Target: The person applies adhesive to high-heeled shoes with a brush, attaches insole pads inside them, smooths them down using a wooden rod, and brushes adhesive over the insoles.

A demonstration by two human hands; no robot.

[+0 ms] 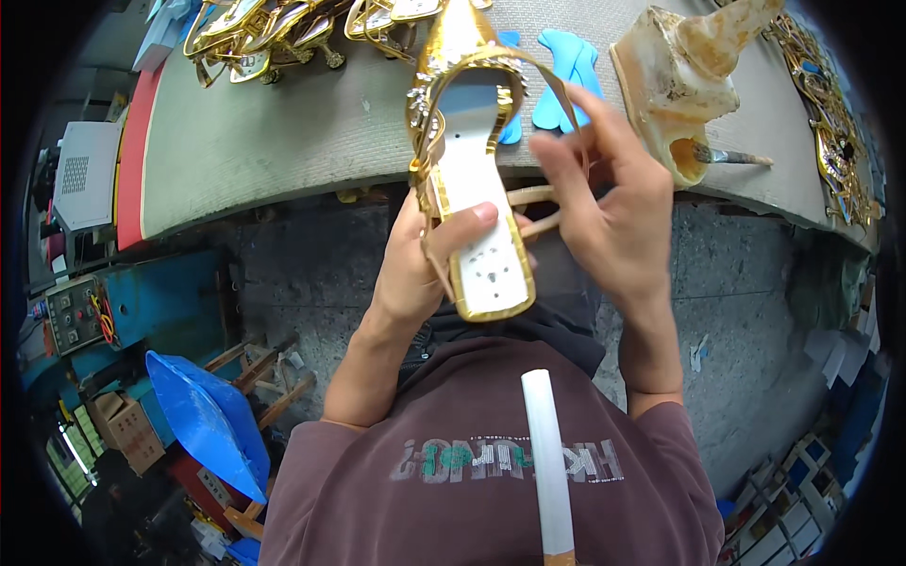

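A gold pointed shoe (467,179) with a white insole, a gold edge and a jewelled upper is held in front of me, its toe pointing away. My left hand (411,259) grips it around the heel part, the thumb pressed on the insole and the fingers beneath. My right hand (618,212) is at the shoe's right side, with a thin gold strap (551,80) running between its bent fingers and thumb. The thumb tip stands apart from the index fingertip. Some fingers of both hands are hidden.
Light-blue sole-shaped pieces (566,71) lie on the grey bench (283,141). A glue-crusted container (675,94) with a brush (741,158) stands to the right. More gold shoes (269,38) sit at the far left, gold straps (835,141) at the far right. A cigarette (547,453) juts in below.
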